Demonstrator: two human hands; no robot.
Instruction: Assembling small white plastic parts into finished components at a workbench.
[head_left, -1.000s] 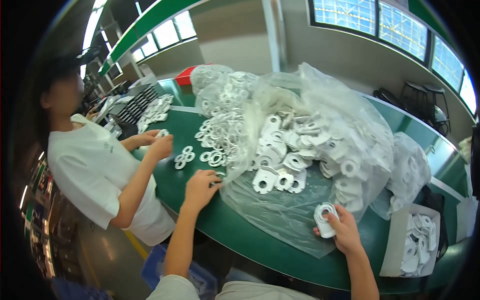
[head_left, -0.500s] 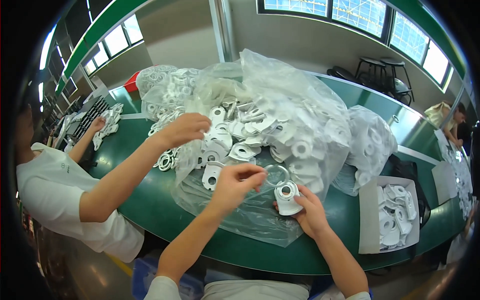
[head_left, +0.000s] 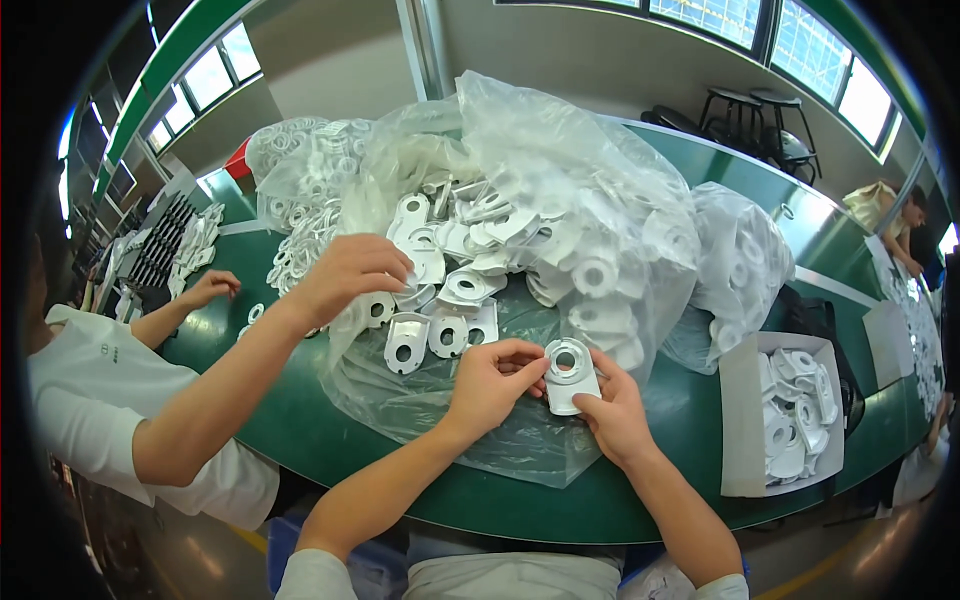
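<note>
Fingers of our right hand [head_left: 619, 414] clamped the white plate [head_left: 564, 397], thumb sensibly off its ring [head_left: 568, 377], our left hand's [head_left: 488, 385] grip unclear.

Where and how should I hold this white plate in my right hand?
The white plate is probably best pinched at its flat lower end from the right, where your right hand is: that end lies nearest you, and the raised ring at its upper end is left clear.
</note>
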